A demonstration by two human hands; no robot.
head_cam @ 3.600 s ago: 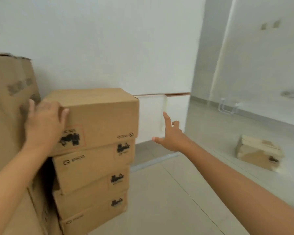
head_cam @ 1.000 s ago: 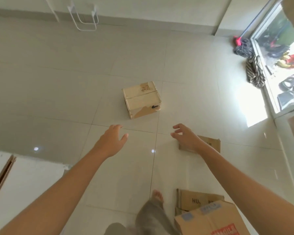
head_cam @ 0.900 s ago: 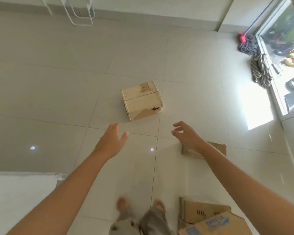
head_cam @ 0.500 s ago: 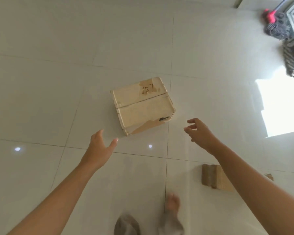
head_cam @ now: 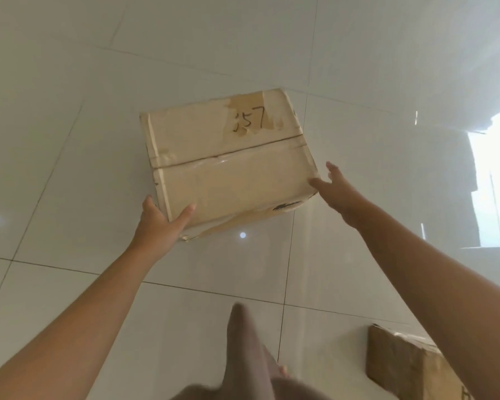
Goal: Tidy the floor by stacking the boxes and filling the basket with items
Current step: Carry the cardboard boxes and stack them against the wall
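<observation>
The left hand [head_cam: 159,226] is spread wide, thumb and fingers cupping the box's [head_cam: 228,163] near left corner. The right hand [head_cam: 334,190] is open, fingertips touching the box's near right corner. The box sits on the floor [head_cam: 70,82] between both hands.

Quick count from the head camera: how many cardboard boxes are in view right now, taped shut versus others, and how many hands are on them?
Taped box marked 257: 1
Other cardboard box, partly cut off at lower right: 1
Hands at the marked box: 2, left hand and right hand
Total: 2 boxes, 2 hands
</observation>
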